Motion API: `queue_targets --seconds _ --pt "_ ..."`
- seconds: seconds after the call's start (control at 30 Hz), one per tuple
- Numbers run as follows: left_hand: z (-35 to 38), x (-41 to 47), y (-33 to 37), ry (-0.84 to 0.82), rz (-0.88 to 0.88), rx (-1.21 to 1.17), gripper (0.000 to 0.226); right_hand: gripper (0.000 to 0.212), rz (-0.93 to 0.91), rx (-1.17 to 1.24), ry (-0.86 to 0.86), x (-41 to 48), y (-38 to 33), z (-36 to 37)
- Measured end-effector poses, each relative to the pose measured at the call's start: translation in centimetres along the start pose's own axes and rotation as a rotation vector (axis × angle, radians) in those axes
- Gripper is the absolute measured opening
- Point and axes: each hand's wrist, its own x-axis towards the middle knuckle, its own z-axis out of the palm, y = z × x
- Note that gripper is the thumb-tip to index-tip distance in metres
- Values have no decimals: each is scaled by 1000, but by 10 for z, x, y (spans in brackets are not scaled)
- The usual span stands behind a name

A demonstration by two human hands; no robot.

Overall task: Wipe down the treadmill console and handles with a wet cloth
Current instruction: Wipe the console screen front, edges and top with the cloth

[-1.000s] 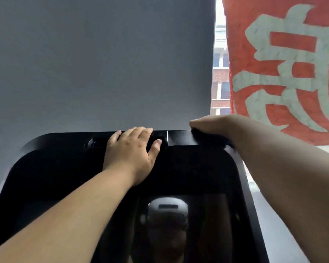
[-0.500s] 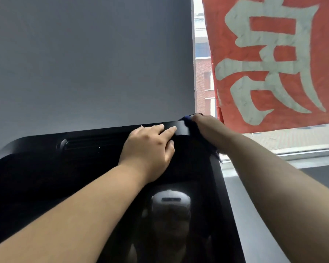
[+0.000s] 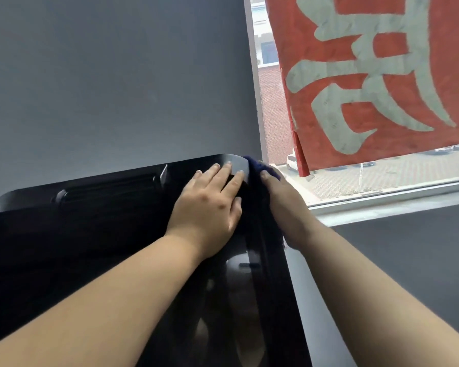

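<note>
Hands at upper right corner of console [image 3: 104,234]: wipe in progress

Left hand [image 3: 210,205] lies flat on the top of the black treadmill console, fingers straight and spread, tips reaching the pale glossy patch at the corner. It grasps nothing; judged to be bracing the unit. Right hand [image 3: 284,205] is wrapped round the console's right edge just beside the left, fingers curled over a dark blue cloth [image 3: 253,165]. The cloth is bunched under that hand, touching the rounded corner, with a strip trailing down along the side edge below the wrist. Whether it is wet cannot be told.

Vent slot [image 3: 109,188] runs along the console's upper band, left of both hands. A head-worn device shows as a reflection in the screen [image 3: 239,266]. Grey wall [image 3: 117,75] stands behind; a red banner [image 3: 368,75] hangs in the window to the right. No handles are in view.

Step in hand, by judgement: wiping the console's outer rim, at the top right corner. The broad screen face and the left portion show no sign either way of having been cleaned; the handles presumably remain.

Next move, by judgement: draw the cloth down the right edge with firm, even pressure, keeping the fabric folded over the rim so both faces are covered. The left hand should hold its brace and stay clear of the cloth's path.
</note>
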Motion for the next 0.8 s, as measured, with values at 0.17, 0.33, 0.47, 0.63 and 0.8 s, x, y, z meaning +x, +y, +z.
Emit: queue_targets --seconds 0.17,0.33,0.47,0.63,0.8 --pt "4 -1 12 -30 -31 104 57 37 8 110 -62 -54 33 -19" --pt "-9 -1 19 -98 -42 126 64 42 49 155 -54 -9 21 -17" --pt "-13 -2 18 -151 -47 134 61 43 51 246 -26 -22 33 -11" --pt "-5 -6 25 -208 -83 153 66 39 54 206 -71 -70 67 -28" --pt "-12 -19 49 -235 -2 94 79 37 137 277 -74 -33 52 -30"
